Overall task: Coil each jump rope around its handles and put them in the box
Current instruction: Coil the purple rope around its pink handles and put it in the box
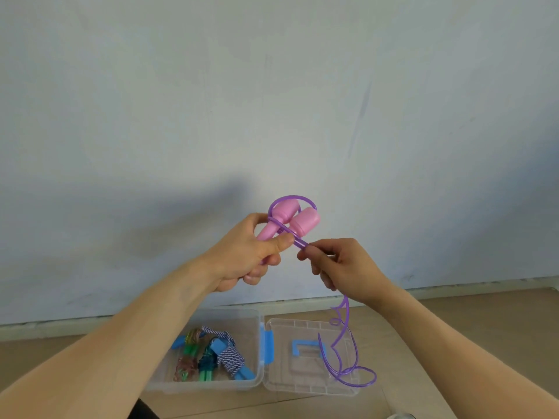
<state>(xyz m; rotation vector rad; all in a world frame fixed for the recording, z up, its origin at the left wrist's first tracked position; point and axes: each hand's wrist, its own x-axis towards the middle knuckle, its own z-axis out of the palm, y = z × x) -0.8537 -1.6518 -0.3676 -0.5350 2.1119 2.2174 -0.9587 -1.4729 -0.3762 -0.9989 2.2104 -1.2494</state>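
My left hand (245, 255) grips the two pink handles (290, 220) of a jump rope, held side by side and raised in front of the wall. A purple rope (343, 337) loops over the handle tops and crosses under my left thumb. My right hand (338, 267) pinches the rope just right of the handles. The loose remainder of the rope hangs down from my right hand and curls onto the box lid. The clear plastic box (248, 385) stands open on the floor below, holding two coiled jump ropes (208, 355) with blue and green handles.
The box's clear lid (305, 385) with blue latch and blue handle lies flat open to the right of the box. A pale wall rises right behind the box. The tan floor extends on both sides.
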